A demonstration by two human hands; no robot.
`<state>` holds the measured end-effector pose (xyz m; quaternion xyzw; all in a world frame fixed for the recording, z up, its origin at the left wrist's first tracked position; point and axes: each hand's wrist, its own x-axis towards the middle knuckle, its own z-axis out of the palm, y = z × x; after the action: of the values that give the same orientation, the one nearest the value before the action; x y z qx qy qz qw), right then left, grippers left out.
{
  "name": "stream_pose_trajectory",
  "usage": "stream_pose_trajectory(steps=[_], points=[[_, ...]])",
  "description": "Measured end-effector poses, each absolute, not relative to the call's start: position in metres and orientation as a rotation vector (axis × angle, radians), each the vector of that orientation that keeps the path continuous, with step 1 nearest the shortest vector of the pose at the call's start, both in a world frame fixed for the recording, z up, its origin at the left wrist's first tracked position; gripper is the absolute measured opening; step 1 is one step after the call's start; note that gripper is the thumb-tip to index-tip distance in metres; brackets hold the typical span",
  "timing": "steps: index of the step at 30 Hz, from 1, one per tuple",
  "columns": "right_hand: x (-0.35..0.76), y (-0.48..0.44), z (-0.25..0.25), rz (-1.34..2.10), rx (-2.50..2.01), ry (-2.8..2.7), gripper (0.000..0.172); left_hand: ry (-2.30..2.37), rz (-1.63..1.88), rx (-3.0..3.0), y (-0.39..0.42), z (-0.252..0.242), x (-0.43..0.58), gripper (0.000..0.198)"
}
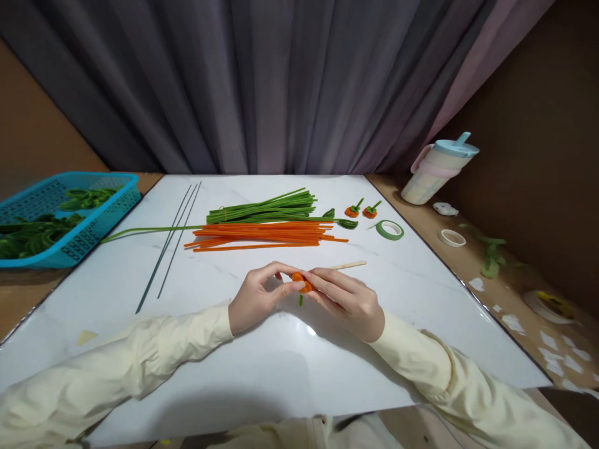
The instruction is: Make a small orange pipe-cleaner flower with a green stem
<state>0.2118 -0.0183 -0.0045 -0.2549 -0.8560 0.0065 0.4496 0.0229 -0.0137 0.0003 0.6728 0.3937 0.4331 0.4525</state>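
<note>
Orange at the centre of the head view: holds a small rounded piece [302,282], green stub [301,300] below it, over the near part of a white marbled tabletop [243,386]. Pinches it from the left between thumb and index finger of the left hand [264,293]; grips it from the right with the right hand [346,302], fingers close together and nearly straight. Hides parts of it behind the fingertips.

Just beyond the right hand, a wooden stick [350,265]. Farther back, orange stems [262,236] beside a bundle of green stems [262,212]. To the left, 3 thin dark rods [161,259], crossing a long green stem [150,230]; at the left edge, a blue basket [131,179] with green leaves [42,236]. To the right, 2 green-topped orange pieces [369,212], then green tape [400,232]. Off the tabletop, a lidded tumbler [430,178], a white ring [452,244] and white scraps [512,323]. Behind everything, a grey curtain [262,87].
</note>
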Motion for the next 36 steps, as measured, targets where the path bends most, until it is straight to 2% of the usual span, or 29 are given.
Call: stream_pose_trajectory(steps=[24, 30, 36], points=[[0.210, -0.020, 0.004, 0.224, -0.690, -2.110, 0.029, 0.924, 1.105, 1.841, -0.005, -0.003, 0.019, 0.014], [0.210, -0.019, 0.001, 0.273, -0.759, -2.084, 0.021, 0.904, 1.037, 1.901, -0.008, -0.002, 0.021, 0.015], [0.213, -0.013, 0.004, 0.372, -0.761, -2.251, 0.016, 0.988, 1.022, 1.645, 0.005, -0.003, 0.012, 0.019]])
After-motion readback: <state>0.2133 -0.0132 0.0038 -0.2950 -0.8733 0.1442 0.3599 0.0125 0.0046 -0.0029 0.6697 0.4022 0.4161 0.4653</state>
